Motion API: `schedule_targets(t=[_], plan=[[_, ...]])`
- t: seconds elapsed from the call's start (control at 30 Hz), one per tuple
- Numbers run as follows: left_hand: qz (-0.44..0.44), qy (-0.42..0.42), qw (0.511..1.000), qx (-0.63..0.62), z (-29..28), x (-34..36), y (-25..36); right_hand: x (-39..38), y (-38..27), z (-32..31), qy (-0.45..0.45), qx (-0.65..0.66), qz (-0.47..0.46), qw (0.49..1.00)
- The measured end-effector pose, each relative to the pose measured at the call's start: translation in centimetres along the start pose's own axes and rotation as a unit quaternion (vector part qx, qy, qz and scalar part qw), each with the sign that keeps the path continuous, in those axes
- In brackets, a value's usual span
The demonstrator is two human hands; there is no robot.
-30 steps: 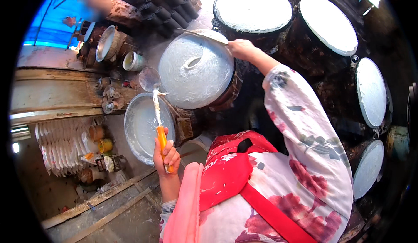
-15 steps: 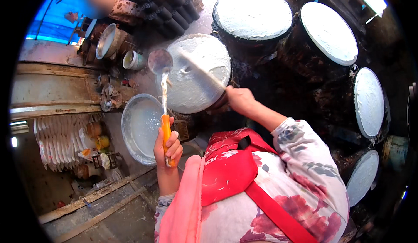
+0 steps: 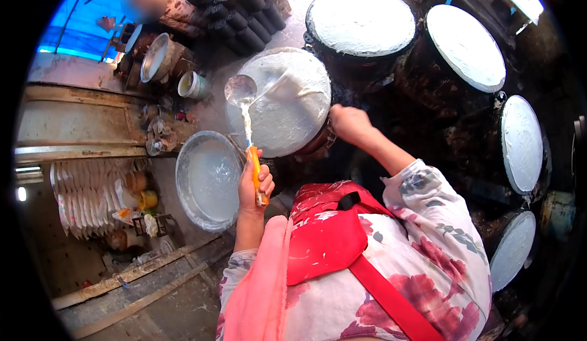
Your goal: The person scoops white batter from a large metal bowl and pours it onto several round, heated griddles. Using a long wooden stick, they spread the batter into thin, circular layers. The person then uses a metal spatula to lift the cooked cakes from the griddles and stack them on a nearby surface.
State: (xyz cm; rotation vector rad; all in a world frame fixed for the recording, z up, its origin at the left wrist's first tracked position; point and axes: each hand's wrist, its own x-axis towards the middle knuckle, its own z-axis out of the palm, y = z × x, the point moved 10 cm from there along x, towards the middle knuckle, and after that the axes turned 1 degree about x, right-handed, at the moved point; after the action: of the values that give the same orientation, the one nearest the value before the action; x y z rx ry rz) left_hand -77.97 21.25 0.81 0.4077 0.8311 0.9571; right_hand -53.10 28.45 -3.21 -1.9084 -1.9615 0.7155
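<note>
My left hand [image 3: 255,181] is closed around the orange handle of a ladle [image 3: 242,89]. Its round bowl is smeared with white batter and is over the left part of a wide round pan [image 3: 278,136] with a white coated surface. At that pan's right rim, my right hand [image 3: 350,123] is closed on a thin pale stick, now mostly blurred or hidden. A pale fold shows in the white layer between the ladle and the far rim. Left of the pan, a large basin [image 3: 208,185] contains milky white liquid.
Several round drums with white tops, such as one [image 3: 362,22] straight ahead and one [image 3: 466,47] farther right, curve around my right side. Black cylinders [image 3: 251,32] stand behind the pan. A small bucket [image 3: 192,85] and bowl [image 3: 156,57] are at left. Someone sits at the far left.
The stick, plainly seen above the white surface before, is no longer distinct. My right hand has shifted right along the rim. The ladle bowl has moved slightly right, and a fold appears in the layer.
</note>
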Motion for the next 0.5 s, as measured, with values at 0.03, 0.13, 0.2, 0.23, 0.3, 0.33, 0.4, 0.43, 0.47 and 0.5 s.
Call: schedule_targets(t=[0.03, 0.13, 0.2, 0.23, 0.3, 0.33, 0.4, 0.43, 0.47, 0.5], plan=[[0.003, 0.021, 1.000, 0.021, -1.0, -0.2, 0.0, 0.3, 1.8, -0.9, 0.025, 0.027, 0.053, 0.998], [0.002, 0.070, 0.994, 0.089, -2.1, -0.2, 0.2, 0.3, 0.3, 1.7, 0.022, 0.008, -0.008, 1.000], [0.002, 0.094, 0.987, 0.132, -2.3, -0.1, 0.1, -0.8, -3.4, 3.3, 0.049, 0.044, -0.075, 0.995], [0.002, 0.105, 0.984, 0.143, -2.9, -0.2, 0.1, -1.3, -4.5, 4.4, -0.014, 0.009, -0.087, 0.996], [0.003, 0.127, 0.979, 0.161, -4.3, -0.5, 0.1, -2.1, -5.0, 3.5, 0.004, -0.012, -0.093, 0.996], [0.000, 0.128, 0.977, 0.169, -4.7, -0.8, 0.3, -2.2, -3.2, 2.5, 0.010, -0.012, -0.026, 1.000], [-0.001, 0.133, 0.975, 0.176, -5.3, -1.5, 0.8, -3.6, 1.1, -0.1, 0.068, 0.001, 0.086, 0.994], [-0.003, 0.129, 0.975, 0.182, -5.2, -1.8, 0.9, -4.9, 2.7, -0.9, 0.106, 0.048, 0.121, 0.986], [-0.008, 0.123, 0.974, 0.189, -5.0, -2.1, 0.9, -6.1, 3.0, 0.1, 0.097, 0.036, 0.122, 0.987], [-0.012, 0.116, 0.973, 0.197, -4.8, -2.1, 0.9, -7.2, 3.1, 1.8, 0.090, 0.024, 0.122, 0.988]])
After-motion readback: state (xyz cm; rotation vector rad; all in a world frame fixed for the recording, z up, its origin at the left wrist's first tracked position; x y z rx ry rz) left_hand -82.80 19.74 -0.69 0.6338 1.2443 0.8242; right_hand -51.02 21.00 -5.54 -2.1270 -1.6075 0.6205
